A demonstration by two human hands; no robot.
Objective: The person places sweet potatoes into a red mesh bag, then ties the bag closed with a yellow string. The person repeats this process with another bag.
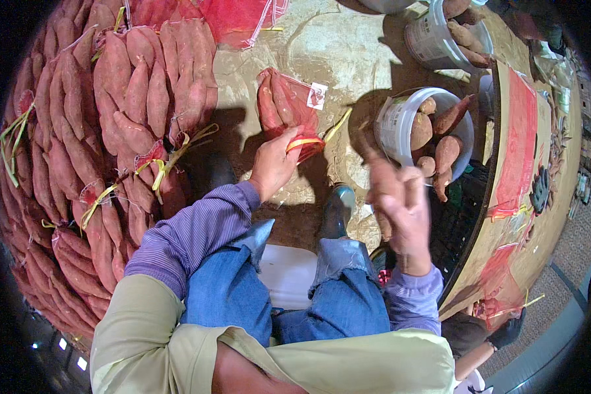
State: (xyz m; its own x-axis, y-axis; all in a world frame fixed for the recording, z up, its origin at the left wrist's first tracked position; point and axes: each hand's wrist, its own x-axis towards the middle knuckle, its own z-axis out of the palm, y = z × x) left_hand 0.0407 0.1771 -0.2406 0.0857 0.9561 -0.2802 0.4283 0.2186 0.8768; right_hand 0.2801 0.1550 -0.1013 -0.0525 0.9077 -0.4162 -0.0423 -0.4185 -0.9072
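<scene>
My left hand (276, 160) grips the mouth of a red mesh bag (300, 101), at its yellow-and-red banded edge. Several sweet potatoes (277, 101) lie inside the bag, and a small white label (316, 96) hangs on its far side. To the right, my right hand (406, 212) is blurred by motion. Its fingers close around what looks like a long sweet potato (380, 172), also smeared. Just beyond that hand stands a white plastic bucket (396, 123) with several sweet potatoes (421, 130) in it.
Filled mesh sacks of sweet potatoes (138, 93) are stacked along the left. Another bucket (426, 37) stands at the far right. A board or table edge (477, 216) runs down the right side, with red mesh bags (517, 147) on it. Another person's gloved hand (507, 330) shows lower right.
</scene>
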